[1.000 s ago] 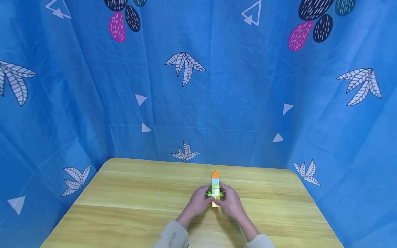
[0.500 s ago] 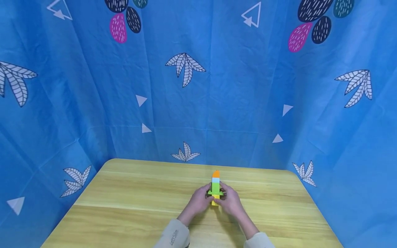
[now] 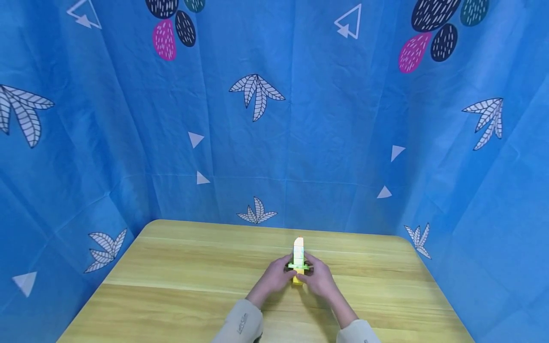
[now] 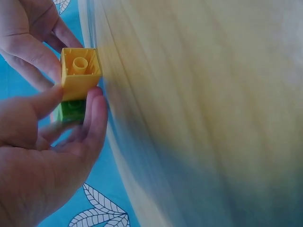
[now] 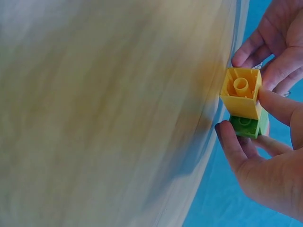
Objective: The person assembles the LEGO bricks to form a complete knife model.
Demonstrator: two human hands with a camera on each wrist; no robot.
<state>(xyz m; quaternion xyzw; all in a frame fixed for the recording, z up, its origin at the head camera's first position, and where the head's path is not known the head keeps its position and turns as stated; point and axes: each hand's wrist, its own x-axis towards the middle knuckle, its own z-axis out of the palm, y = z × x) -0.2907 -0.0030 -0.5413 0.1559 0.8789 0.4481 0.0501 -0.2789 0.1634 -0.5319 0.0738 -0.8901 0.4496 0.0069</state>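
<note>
A narrow build of stacked toy bricks (image 3: 298,255) stands between both hands above the table. Its lowest brick is yellow (image 4: 81,87), with a hollow underside and a round tube facing the wrist cameras. Just above that, a green brick (image 5: 244,126) sticks out to both sides. Glare whitens the upper bricks in the head view. My left hand (image 3: 275,277) pinches the build from the left, thumb at the yellow brick and fingers by the green part. From the other side my right hand (image 3: 319,277) grips it in the same way.
The wooden table (image 3: 193,267) spreads out on all sides below the hands. A blue patterned cloth (image 3: 257,152) hangs behind it and along both sides.
Both hands and the brick build stay almost where they were. The upper bricks, orange, pale blue and green half a second ago, now look washed out by glare.
</note>
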